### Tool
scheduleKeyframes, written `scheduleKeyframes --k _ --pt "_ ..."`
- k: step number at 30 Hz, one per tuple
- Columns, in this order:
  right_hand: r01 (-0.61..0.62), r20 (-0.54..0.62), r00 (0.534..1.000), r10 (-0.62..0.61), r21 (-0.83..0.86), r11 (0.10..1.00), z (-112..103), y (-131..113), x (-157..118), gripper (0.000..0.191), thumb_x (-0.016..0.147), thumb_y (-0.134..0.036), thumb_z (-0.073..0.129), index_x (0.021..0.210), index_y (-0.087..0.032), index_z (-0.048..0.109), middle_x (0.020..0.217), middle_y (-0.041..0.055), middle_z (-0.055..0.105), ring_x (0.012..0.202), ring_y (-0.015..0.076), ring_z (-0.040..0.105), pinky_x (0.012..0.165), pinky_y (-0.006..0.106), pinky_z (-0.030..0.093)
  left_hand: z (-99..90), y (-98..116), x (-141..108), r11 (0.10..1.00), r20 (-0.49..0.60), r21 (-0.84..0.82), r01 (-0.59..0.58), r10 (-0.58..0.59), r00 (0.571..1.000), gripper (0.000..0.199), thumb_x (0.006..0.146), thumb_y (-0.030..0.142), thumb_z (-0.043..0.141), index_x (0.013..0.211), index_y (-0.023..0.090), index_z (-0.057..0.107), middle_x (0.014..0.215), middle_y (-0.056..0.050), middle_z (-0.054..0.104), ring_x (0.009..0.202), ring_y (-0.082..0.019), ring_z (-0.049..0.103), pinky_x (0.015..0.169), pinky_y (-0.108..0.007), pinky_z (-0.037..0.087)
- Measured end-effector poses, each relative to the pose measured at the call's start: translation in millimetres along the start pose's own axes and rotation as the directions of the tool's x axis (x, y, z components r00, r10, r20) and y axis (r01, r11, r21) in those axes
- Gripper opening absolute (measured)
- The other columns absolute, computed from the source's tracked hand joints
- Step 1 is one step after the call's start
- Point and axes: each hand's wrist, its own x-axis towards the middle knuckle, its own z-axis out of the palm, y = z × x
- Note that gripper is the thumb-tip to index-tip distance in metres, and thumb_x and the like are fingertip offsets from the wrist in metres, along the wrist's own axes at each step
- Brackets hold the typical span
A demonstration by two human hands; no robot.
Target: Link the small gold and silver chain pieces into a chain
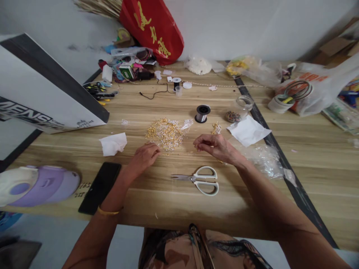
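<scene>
A loose pile of tiny gold and silver metal jewellery pieces (168, 134) lies in the middle of the wooden table. At its lower left edge is my left hand (146, 156), back up, with the fingers bent and pressed together; whatever they hold is hidden. To the right of the pile, my right hand (215, 145) pinches a small gold piece between thumb and forefinger, too small to make out in detail. Scissors (206, 181) with white handles lie below the hands, blades pointing left. A small gold and silver bunch (216, 128) rests just beyond my right hand.
A spool of wire (202, 114) stands behind the pile. White paper (248, 130), a clear plastic bag (263, 160) and a jar of beads (238, 110) are at right. At left are a tissue (113, 144), a phone (100, 188) and a large box (53, 89).
</scene>
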Motion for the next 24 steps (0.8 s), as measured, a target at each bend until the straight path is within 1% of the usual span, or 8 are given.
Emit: scheduleKeyframes --k 3,6,9,11,14,17,19,24 --pt "0.014 0.001 1.0 -0.014 -0.006 1.0 5.5 -0.8 1.4 0.021 0.084 -0.023 0.055 0.098 -0.014 0.067 0.081 0.0043 0.069 0.071 0.0132 0.063 0.065 0.025 0.049 -8.7 -8.3 -4.7 0.963 -0.087 -0.219 0.159 -0.182 0.979 0.012 0.08 0.025 0.057 0.079 0.017 0.065 0.078 -0.004 0.068 0.072 -0.017 0.061 0.071 -0.028 0.046" --pt "-0.011 0.024 1.0 0.01 0.053 0.999 15.2 -1.1 5.1 0.025 0.085 -0.022 0.054 0.105 -0.012 0.065 0.085 0.006 0.07 0.074 0.0135 0.064 0.067 0.026 0.05 -19.0 -12.7 -10.9 0.849 -0.104 -0.459 0.264 -0.346 0.932 0.011 0.072 0.028 0.065 0.071 0.017 0.067 0.068 -0.003 0.069 0.063 -0.015 0.062 0.061 -0.024 0.047" --pt "-0.041 0.065 0.997 0.031 0.147 0.988 26.0 0.3 10.8 0.029 0.086 -0.022 0.053 0.111 -0.012 0.063 0.085 0.0067 0.069 0.076 0.014 0.065 0.07 0.027 0.051 -29.8 -13.8 -18.8 0.681 -0.093 -0.68 0.271 -0.447 0.89 0.013 0.065 0.029 0.071 0.069 0.016 0.067 0.064 -0.003 0.069 0.06 -0.015 0.063 0.059 -0.024 0.049" --pt "-0.04 0.09 0.996 0.023 0.196 0.98 32.5 1.9 16.1 0.03 0.086 -0.022 0.053 0.112 -0.012 0.063 0.087 0.007 0.069 0.077 0.0137 0.066 0.071 0.027 0.052 -36.2 -13.7 -25.3 0.59 -0.113 -0.771 0.239 -0.497 0.861 0.017 0.063 0.028 0.073 0.075 0.017 0.07 0.063 -0.002 0.069 0.059 -0.015 0.063 0.062 -0.026 0.05" --pt "-0.02 0.117 0.993 -0.008 0.236 0.972 41.4 3.5 28.1 0.028 0.086 -0.02 0.052 0.108 -0.011 0.065 0.086 0.0067 0.068 0.073 0.0122 0.065 0.069 0.026 0.052 -43.4 -11.8 -35.8 0.514 -0.166 -0.844 0.153 -0.522 0.837 0.017 0.064 0.026 0.074 0.079 0.018 0.072 0.064 -0.002 0.069 0.06 -0.014 0.063 0.065 -0.026 0.05" --pt "0.025 0.156 0.985 -0.068 0.261 0.965 51.5 1.5 47.1 0.026 0.085 -0.017 0.051 0.105 -0.011 0.066 0.084 0.0056 0.068 0.07 0.0114 0.063 0.066 0.025 0.052 -48.4 -5.6 -45.3 0.428 -0.203 -0.903 0.035 -0.495 0.845 0.01 0.062 0.022 0.075 0.072 0.02 0.073 0.059 0.0 0.067 0.059 -0.012 0.061 0.063 -0.024 0.049" --pt "0.065 0.178 0.976 -0.122 0.296 0.953 59.7 -3.6 63.1 0.023 0.084 -0.013 0.049 0.1 -0.01 0.066 0.085 0.006 0.068 0.069 0.0108 0.062 0.064 0.024 0.051 -50.2 0.8 -50.6 0.382 -0.185 -0.924 0.015 -0.482 0.856 0.01 0.063 0.023 0.074 0.072 0.02 0.074 0.06 -0.001 0.067 0.058 -0.013 0.06 0.061 -0.024 0.049" --pt "0.111 0.261 0.95 -0.171 0.232 0.966 86.5 -26.0 106.2 0.021 0.08 -0.005 0.05 0.093 -0.01 0.066 0.077 0.0036 0.068 0.066 0.0098 0.063 0.058 0.019 0.047 -45.9 14.8 -64.2 0.423 -0.142 -0.902 0.083 -0.473 0.87 0.007 0.066 0.022 0.071 0.072 0.02 0.074 0.066 -0.003 0.068 0.065 -0.016 0.062 0.066 -0.029 0.05"
